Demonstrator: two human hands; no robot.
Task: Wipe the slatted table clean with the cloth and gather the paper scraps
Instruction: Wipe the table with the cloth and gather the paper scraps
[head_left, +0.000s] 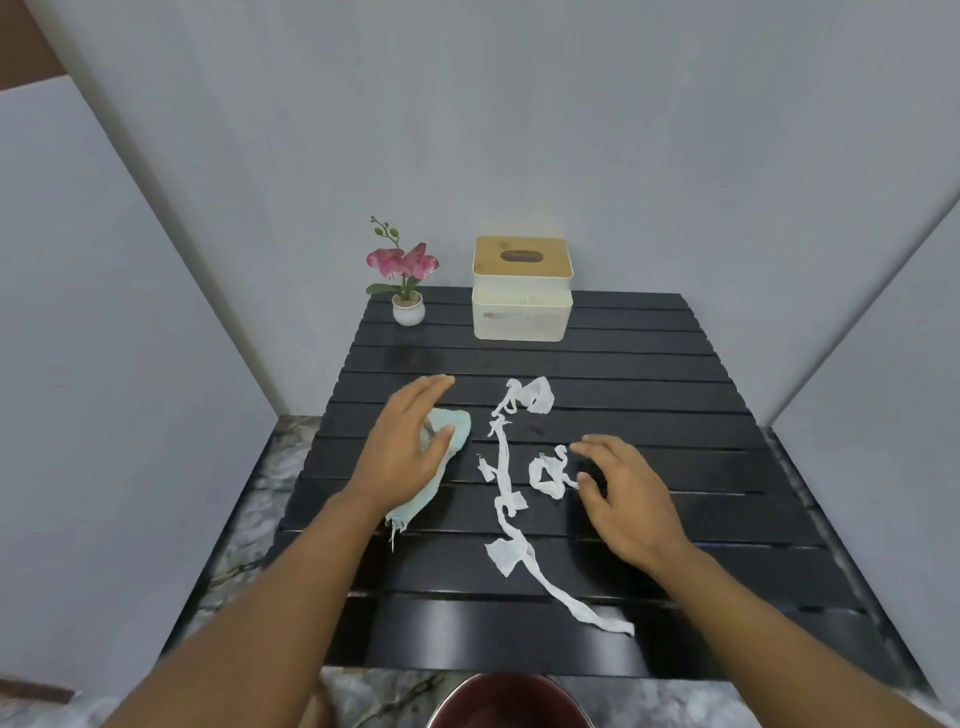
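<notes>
Several twisted paper scraps (503, 467) lie beside crumpled cloth (460, 424) on dark slats (675, 395).

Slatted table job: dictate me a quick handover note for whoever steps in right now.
Left hand: lying flat on the cloth, pressing it onto the left side of the table.
Right hand: open and holding nothing, fingertips beside the small scrap.
Scraps: the long strip runs down the middle, with the small scrap just right of it. Both lie loose on the slats.
Done: no scraps gathered; how much has been wiped cannot be told.
Left: gather the scraps, finish wiping.
</notes>
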